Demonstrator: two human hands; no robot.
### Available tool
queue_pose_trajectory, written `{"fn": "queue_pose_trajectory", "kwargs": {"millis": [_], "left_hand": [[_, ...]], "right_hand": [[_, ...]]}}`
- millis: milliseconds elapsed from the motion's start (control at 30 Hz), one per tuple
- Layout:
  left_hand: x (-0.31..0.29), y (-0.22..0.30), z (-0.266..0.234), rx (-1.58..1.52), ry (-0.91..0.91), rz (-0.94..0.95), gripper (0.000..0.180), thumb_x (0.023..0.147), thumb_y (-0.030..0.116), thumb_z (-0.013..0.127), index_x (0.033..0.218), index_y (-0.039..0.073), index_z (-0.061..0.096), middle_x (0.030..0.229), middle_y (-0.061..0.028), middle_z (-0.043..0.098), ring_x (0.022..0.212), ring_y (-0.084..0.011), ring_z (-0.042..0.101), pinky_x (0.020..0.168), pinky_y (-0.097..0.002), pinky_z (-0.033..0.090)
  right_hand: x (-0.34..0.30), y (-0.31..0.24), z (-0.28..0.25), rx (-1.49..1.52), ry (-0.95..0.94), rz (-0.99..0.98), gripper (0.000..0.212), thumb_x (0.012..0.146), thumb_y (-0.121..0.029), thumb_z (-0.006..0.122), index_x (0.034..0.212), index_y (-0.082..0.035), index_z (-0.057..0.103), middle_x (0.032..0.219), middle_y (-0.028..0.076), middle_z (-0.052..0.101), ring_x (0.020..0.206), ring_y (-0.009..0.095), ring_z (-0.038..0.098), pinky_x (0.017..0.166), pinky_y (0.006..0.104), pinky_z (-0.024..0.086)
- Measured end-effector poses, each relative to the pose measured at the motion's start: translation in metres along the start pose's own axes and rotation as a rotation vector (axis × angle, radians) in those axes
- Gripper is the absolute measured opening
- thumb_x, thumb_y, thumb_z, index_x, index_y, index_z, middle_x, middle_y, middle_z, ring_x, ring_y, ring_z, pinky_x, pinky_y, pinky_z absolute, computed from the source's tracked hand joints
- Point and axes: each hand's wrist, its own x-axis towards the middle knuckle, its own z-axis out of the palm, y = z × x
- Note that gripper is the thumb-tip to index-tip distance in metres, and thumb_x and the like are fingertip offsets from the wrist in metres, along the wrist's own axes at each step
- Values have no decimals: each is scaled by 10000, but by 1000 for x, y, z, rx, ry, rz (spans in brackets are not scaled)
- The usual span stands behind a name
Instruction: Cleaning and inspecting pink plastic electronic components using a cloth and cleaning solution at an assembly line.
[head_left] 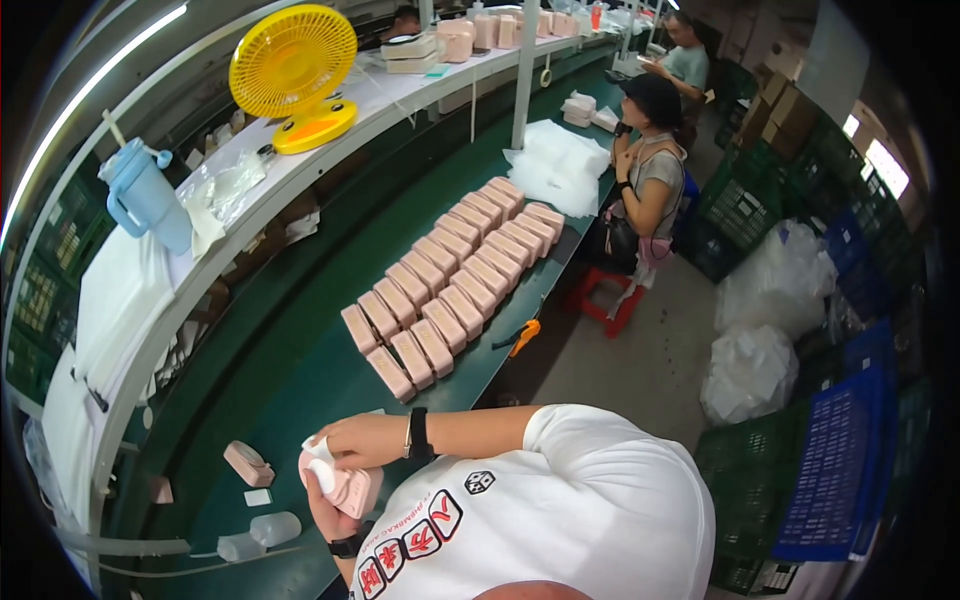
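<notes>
My left hand point(330, 510) is closed around a pink box-shaped device point(362, 492) with rounded edges, near the lower edge of the view. Over it, my right hand point(368, 440) bends its fingers onto a soft white piece, perhaps a cloth point(318, 449), pressed against the device. The fingertips are partly hidden. A similar pink device point(246, 462) lies tilted on the green bench to the left, with a small white block point(257, 497) beside it. Farther along, several pink boxes point(440, 285) stand closely packed in two rows.
Translucent containers point(275, 528) lie near my left hand. An orange-handled tool point(525, 336) rests at the bench edge. A raised shelf holds a yellow fan point(295, 70) and a blue tumbler point(148, 195). A person point(650, 165) sits beyond white packing sheets point(558, 165).
</notes>
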Motion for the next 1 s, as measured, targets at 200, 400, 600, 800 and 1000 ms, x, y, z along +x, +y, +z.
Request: {"fn": "queue_pose_trajectory", "kwargs": {"millis": [200, 400, 600, 800, 1000], "left_hand": [[-3, 13, -114, -162, 299, 95, 524, 959, 479, 536, 1321, 99, 547, 1260, -79, 633, 1091, -253, 635, 930, -395, 521], [-29, 11, -87, -260, 334, 73, 441, 939, 388, 550, 1274, 102, 583, 1202, -78, 667, 1069, -262, 650, 939, -407, 518], [-18, -26, -99, -310, 225, 37, 435, 907, 315, 552, 1276, 86, 574, 1211, -105, 659, 1087, -279, 642, 960, -418, 510], [-34, -58, -50, -263, 289, 26, 445, 887, 305, 565, 1264, 70, 580, 1187, -118, 668, 1073, -291, 647, 961, -437, 508], [-38, -118, -20, -331, 51, -162, 428, 887, 300, 563, 1239, 60, 599, 1160, -123, 681, 1051, -303, 655, 962, -445, 507]], "right_hand": [[-4, 55, 35, 187, 46, 342, 234, 831, -213, 684, 916, -4, 624, 826, 147, 644, 770, 277, 644, 707, 403, 490], [-30, 176, 99, 422, -53, 592, 383, 893, -241, 647, 1205, -30, 577, 1017, 100, 657, 920, 170, 612, 840, 312, 486], [-163, 180, 12, 619, -380, 1007, 353, 917, -293, 642, 1181, -61, 610, 945, 79, 682, 795, 133, 651, 693, 269, 546], [-377, 247, -27, 645, 1142, 1467, 466, 851, -162, 703, 1260, -132, 483, 995, 59, 649, 821, 176, 661, 650, 328, 513], [-406, 278, -111, 923, 1195, 965, 393, 900, -117, 639, 1265, -117, 495, 1075, 32, 630, 910, 173, 636, 724, 334, 497]]}}
